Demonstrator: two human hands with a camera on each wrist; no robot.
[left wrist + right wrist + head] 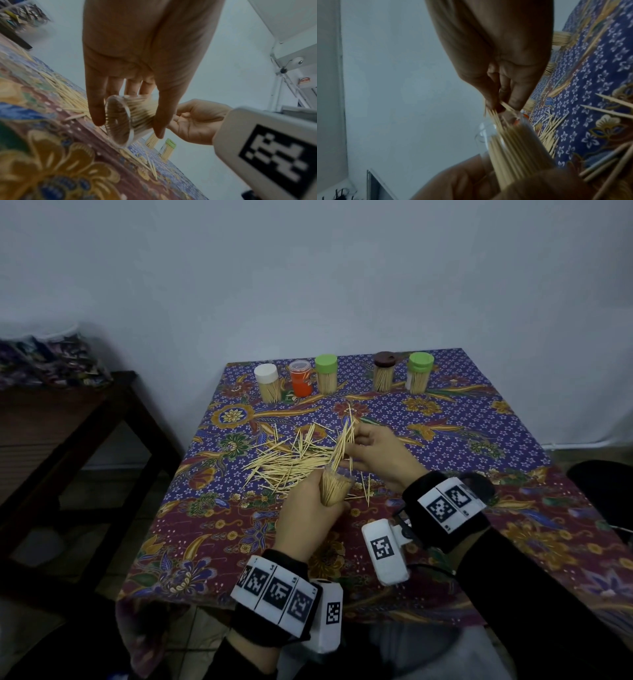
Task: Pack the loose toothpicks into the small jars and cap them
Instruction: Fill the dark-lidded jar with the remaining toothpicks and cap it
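The left hand [308,508] gripped the open jar [337,486], fingers [96,108] curled round its clear wall, and held it tilted just above the surface [479,440]. The jar was already packed nearly full of toothpicks, no cap on it. The right hand [375,453] pinched a bunch [344,440] of picks between thumb and fingers [517,94], their lower ends poking into the jar's mouth, the upper ends fanned out past the hand (the wrist view was blurred, but the pinch was plain). Behind the jar the loose pile [291,457] lay scattered across the patterned cloth, with a few strays [368,487] lying just right of the jar. Along the far edge stood five capped jars in a row: white cap [266,373], orange jar [300,378], green cap [326,364], then a gap, brown cap [385,359] and another green [420,361]. A dark side table [68,419] stood off to the left.
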